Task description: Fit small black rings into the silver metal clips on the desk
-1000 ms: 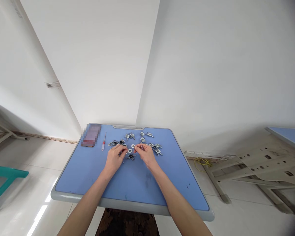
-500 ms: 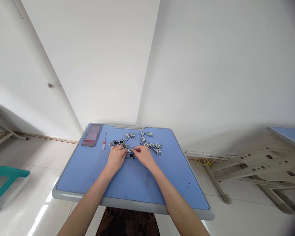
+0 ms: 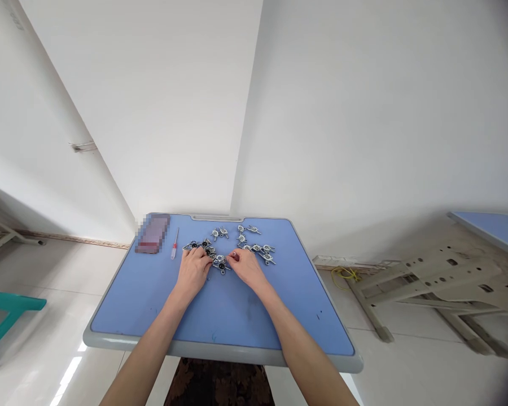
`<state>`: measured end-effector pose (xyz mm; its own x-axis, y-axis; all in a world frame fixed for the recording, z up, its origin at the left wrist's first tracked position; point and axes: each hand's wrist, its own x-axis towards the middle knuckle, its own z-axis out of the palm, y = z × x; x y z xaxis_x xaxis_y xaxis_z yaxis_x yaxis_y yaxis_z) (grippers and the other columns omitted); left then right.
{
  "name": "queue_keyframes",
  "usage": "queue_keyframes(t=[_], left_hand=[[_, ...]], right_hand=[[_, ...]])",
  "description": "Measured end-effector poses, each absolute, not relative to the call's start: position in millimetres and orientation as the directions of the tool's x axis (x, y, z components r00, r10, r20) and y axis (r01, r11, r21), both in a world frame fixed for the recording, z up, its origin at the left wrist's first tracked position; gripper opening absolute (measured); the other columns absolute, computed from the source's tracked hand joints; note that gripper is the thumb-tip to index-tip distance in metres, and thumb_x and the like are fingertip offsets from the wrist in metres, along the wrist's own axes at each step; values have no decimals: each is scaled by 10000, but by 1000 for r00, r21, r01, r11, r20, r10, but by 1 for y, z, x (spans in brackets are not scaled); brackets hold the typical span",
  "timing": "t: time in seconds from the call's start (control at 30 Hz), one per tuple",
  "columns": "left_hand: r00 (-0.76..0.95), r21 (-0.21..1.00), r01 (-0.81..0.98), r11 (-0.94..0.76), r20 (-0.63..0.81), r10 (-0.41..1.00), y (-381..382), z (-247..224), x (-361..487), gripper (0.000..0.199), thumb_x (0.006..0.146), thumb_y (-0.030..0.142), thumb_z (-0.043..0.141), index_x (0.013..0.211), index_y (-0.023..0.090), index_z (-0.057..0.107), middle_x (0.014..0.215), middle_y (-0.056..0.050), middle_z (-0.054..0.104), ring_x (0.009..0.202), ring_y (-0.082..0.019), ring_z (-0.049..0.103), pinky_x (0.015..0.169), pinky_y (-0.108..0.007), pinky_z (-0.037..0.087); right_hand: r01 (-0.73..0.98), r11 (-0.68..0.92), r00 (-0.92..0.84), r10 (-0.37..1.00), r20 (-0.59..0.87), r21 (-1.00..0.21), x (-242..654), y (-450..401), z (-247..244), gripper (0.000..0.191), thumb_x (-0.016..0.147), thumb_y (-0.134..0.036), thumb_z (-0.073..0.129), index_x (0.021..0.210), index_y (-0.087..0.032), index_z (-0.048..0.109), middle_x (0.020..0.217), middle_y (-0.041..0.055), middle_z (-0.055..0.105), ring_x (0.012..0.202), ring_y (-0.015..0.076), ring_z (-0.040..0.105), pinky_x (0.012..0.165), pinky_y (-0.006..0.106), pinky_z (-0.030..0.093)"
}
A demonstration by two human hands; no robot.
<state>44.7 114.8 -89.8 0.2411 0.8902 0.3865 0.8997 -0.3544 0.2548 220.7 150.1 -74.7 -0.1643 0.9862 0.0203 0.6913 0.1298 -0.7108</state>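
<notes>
Finding silver fittings (image 3: 220,264) with black centres on blue surface (image 3: 237,321). Left hand (image 3: 192,270) and right hand (image 3: 246,269) curled beside one; grip unconfirmed.

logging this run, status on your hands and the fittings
Left hand, right hand among black-centred metal fittings, grip unclear. Fittings on blue tabletop. Screwdriver off left, apart.

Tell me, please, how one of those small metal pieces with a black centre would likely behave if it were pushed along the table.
The metal piece with a black centre seems to lie flat on splayed arms, so it would probably slide rather than roll. Being metal, it is likely stiff. Its projecting arms may well snag the neighbouring pieces, which lie close together.
</notes>
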Motion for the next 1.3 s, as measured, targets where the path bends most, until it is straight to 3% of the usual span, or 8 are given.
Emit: queue_keyframes(t=[0.27,0.5,0.77,1.03,1.17,1.3], left_hand=[[297,209,892,-401,398,868,116,-90,52,280,906,106,431,907,223,686,858,-51,581,824,-189,520,725,-341,316],[318,286,840,-461,429,845,110,-84,52,234,821,69,490,933,202,647,914,-44,588,874,-185,539,802,-356,339],[386,264,834,-485,351,853,114,-88,51,114,866,132,525,857,194,619,876,-38,596,852,-186,544,815,-361,342],[334,218,878,-425,357,872,114,-84,45,175,885,116,477,840,195,627,859,-45,602,830,-188,548,790,-361,341],[284,272,874,-402,384,878,113,-82,40,162,867,135,502,916,211,636,916,-46,601,884,-199,555,802,-364,357],[100,419,858,-297,431,897,114,-79,29,210,822,139,532,990,225,623,974,-50,600,925,-207,571,828,-360,398]], right_hand=[[699,144,-183,983,19,-700,226,151,-70,220,770,-272,526,579,-177,582,550,3,555,528,124,442,524,236,300],[708,142,-191,982,5,-691,237,152,-66,397,841,-398,465,522,-174,541,509,10,542,486,119,423,511,244,294],[626,232,-432,898,-83,-744,245,144,-54,93,697,-276,621,708,-191,658,597,-26,558,554,121,474,510,220,317],[655,213,-377,924,-70,-725,245,147,-58,143,742,-253,567,819,-186,666,658,-10,586,593,127,503,572,234,352],[639,201,-354,934,-51,-743,241,146,-62,184,771,-255,533,871,-195,675,667,-6,583,602,132,504,567,233,352],[648,186,-324,945,-46,-739,235,144,-63,187,755,-259,570,899,-190,666,690,0,592,616,138,516,575,237,356]])
